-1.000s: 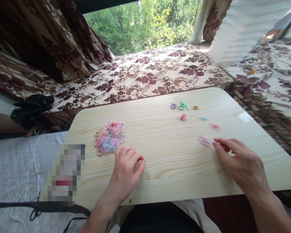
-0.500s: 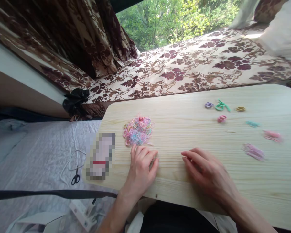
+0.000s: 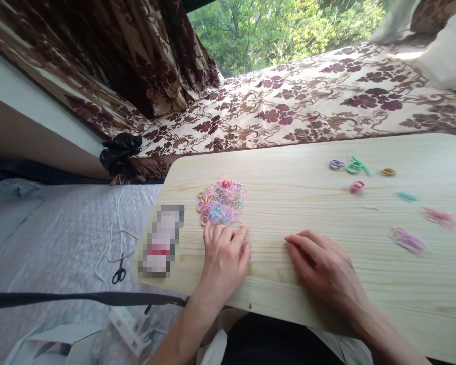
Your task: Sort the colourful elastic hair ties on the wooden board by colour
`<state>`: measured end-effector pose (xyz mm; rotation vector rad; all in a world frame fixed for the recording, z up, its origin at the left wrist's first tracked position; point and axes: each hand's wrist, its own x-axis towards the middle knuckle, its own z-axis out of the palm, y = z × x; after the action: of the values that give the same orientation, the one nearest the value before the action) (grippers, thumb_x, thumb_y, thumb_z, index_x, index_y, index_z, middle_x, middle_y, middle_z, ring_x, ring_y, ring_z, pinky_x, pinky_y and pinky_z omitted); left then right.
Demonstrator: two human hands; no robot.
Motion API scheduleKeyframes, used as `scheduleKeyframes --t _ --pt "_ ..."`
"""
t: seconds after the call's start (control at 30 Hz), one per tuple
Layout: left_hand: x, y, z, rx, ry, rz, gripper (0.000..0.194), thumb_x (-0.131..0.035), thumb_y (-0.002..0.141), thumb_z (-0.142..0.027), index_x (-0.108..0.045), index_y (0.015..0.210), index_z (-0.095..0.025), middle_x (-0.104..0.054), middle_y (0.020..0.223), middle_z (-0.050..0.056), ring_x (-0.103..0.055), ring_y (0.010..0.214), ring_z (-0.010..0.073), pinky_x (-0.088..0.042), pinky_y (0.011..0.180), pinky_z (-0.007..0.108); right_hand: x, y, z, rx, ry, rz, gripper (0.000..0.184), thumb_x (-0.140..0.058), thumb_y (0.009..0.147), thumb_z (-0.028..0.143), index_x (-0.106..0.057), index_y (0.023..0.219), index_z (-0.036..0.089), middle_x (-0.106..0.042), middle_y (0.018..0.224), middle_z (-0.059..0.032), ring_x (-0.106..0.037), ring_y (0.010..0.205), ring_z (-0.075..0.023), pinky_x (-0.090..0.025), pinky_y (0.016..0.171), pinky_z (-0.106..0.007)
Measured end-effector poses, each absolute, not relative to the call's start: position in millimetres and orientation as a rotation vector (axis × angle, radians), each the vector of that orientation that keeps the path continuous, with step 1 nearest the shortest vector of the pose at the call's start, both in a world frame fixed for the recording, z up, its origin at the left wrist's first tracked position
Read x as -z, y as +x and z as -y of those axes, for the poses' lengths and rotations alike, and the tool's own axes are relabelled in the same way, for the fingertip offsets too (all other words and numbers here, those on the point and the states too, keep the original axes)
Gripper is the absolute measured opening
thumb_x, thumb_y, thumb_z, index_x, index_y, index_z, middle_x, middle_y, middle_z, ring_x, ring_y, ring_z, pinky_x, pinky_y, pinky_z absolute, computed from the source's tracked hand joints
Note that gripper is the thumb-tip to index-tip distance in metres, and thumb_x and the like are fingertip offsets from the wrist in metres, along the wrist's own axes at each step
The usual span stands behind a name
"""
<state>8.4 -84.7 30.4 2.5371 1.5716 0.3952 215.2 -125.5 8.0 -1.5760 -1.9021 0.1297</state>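
A tangled pile of small coloured elastic hair bands (image 3: 222, 200) lies on the left of the wooden table (image 3: 273, 192). My left hand (image 3: 226, 253) rests palm down at the pile's near edge, open, fingers a little apart and tips close to the bands. Farther right, my right hand (image 3: 325, 266) lies on its side on the tabletop. Its thumb and forefinger come together at the tips, and nothing shows between them. Beyond it are sorted bands: purple (image 3: 336, 165), green (image 3: 357, 166), yellow-brown (image 3: 387, 172), pink-red (image 3: 356, 187), teal (image 3: 406, 196), pink (image 3: 440, 216) and lilac (image 3: 407, 240).
A blurred-out flat object (image 3: 161, 241) lies at the table's left edge. On the bedding to the left are scissors (image 3: 119, 274), a white cable (image 3: 112, 243) and a power strip (image 3: 129, 332). A floral-covered window ledge (image 3: 273, 114) borders the table's far side.
The view has shifted slightly, moving the table items right. My left fingers have spread a little at the pile's edge. The right thumb and forefinger have drawn closer together.
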Motion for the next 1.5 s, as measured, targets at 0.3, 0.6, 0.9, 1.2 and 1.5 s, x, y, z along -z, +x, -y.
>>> scheduleKeyframes --t 0.3,0.6,0.9,1.2,1.5 --pt "-34.2 7.8 92.9 -0.550 2.459 -1.466 0.020 -0.053 0.091 -0.018 -0.065 0.106 -0.024 -0.068 0.087 0.001 -0.058 0.094 0.0191 -0.022 0.115 0.057 -7.5 215.8 125.6 -0.146 -1.567 1.903 0.014 -0.052 0.092 0.022 -0.066 0.093 0.020 -0.069 0.085 -0.0032 -0.061 0.074 -0.0154 -0.047 0.070 -0.028" --pt "-24.4 8.7 81.0 -0.576 2.413 -1.522 0.015 -0.055 0.090 -0.019 -0.065 0.100 -0.024 -0.068 0.084 0.000 -0.058 0.094 0.0202 -0.021 0.114 0.058 -4.7 216.8 124.9 -0.120 -1.545 1.904 0.014 -0.053 0.092 0.023 -0.066 0.092 0.019 -0.068 0.084 -0.0022 -0.061 0.074 -0.0143 -0.046 0.070 -0.027" --pt "-27.5 15.2 78.7 -0.612 2.307 -1.515 0.010 -0.058 0.086 -0.016 -0.060 0.078 -0.021 -0.063 0.074 -0.002 -0.056 0.088 0.0198 -0.026 0.110 0.056 -3.9 216.0 122.7 -0.094 -1.530 1.911 0.013 -0.053 0.092 0.023 -0.065 0.092 0.021 -0.067 0.084 -0.0006 -0.061 0.074 -0.0124 -0.045 0.070 -0.025" --pt "-21.8 16.8 71.7 -0.637 2.335 -1.500 0.015 -0.059 0.081 -0.011 -0.058 0.069 -0.021 -0.063 0.069 -0.002 -0.056 0.082 0.0206 -0.031 0.104 0.057 -1.1 216.0 121.4 -0.079 -1.530 1.893 0.014 -0.051 0.093 0.023 -0.064 0.088 0.023 -0.066 0.080 0.0008 -0.061 0.070 -0.0116 -0.045 0.066 -0.024" --pt "-14.4 27.2 70.8 -0.757 2.476 -1.355 0.017 -0.055 0.083 -0.011 -0.055 0.069 -0.020 -0.061 0.071 -0.001 -0.057 0.087 0.0190 -0.030 0.108 0.054 1.5 215.2 124.0 -0.101 -1.544 1.872 0.022 -0.044 0.094 0.025 -0.066 0.090 0.022 -0.068 0.082 -0.0020 -0.062 0.072 -0.0140 -0.045 0.066 -0.026"
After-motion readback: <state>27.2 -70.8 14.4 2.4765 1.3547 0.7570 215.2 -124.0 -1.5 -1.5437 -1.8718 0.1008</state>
